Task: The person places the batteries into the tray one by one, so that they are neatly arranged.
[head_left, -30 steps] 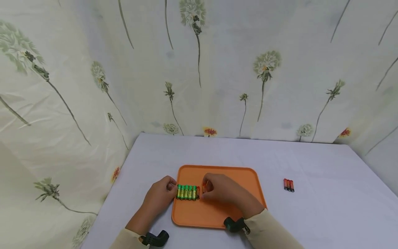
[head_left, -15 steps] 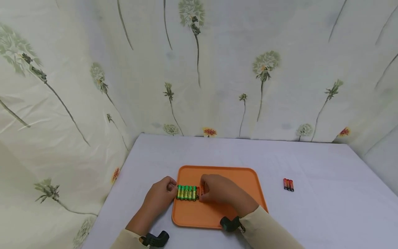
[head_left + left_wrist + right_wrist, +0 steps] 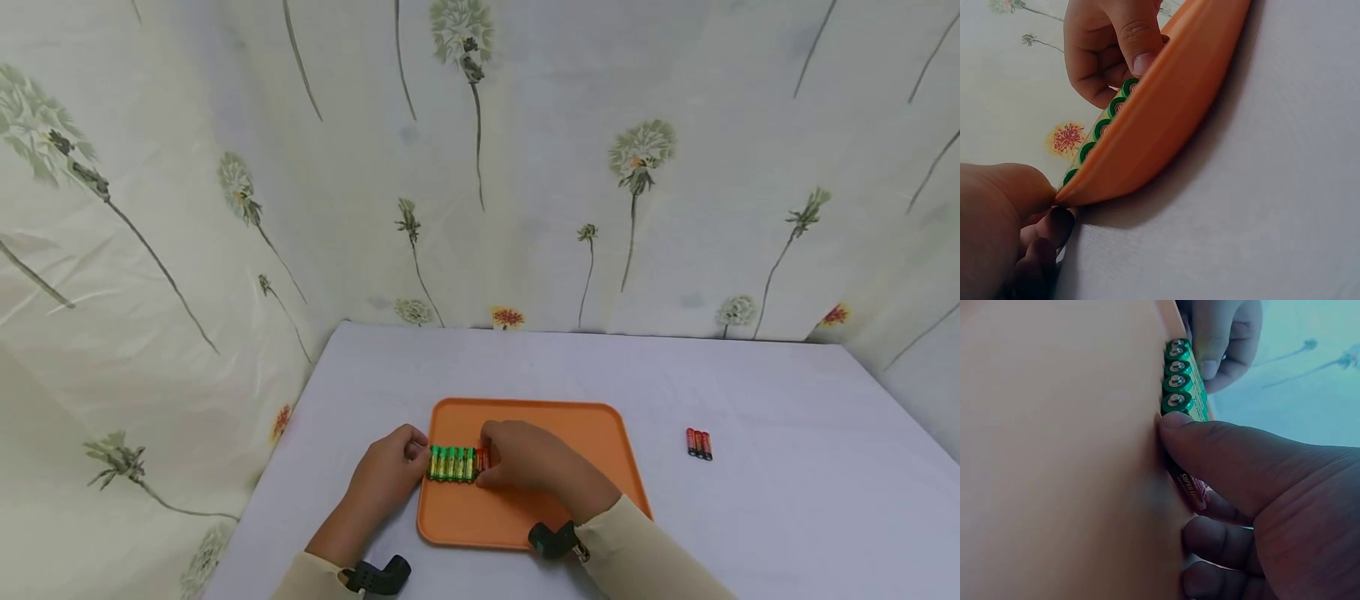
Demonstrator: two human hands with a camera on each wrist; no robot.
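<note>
An orange tray (image 3: pixel 472 521) bears a row of several green batteries (image 3: pixel 452 464), lying side by side near its left rim. Two small red batteries (image 3: pixel 483 459) lie against the right end of that row, partly hidden by fingers. My right hand (image 3: pixel 528 457) pinches the outer red battery (image 3: pixel 1191 487) between thumb and fingers; in the right wrist view its thumb reaches the last green one. My left hand (image 3: pixel 384 467) holds the tray's left rim beside the row, thumb above and fingers curled below in the left wrist view.
Three red batteries (image 3: pixel 699 444) lie together on the white-covered table (image 3: pixel 787 500), right of the tray. A flower-printed cloth (image 3: pixel 540 167) hangs behind and to the left. Each wrist wears a black camera mount (image 3: pixel 553 540).
My right hand has moved left with the red battery, closing the gap to the other red one beside the green row. The left hand has stayed at the rim.
</note>
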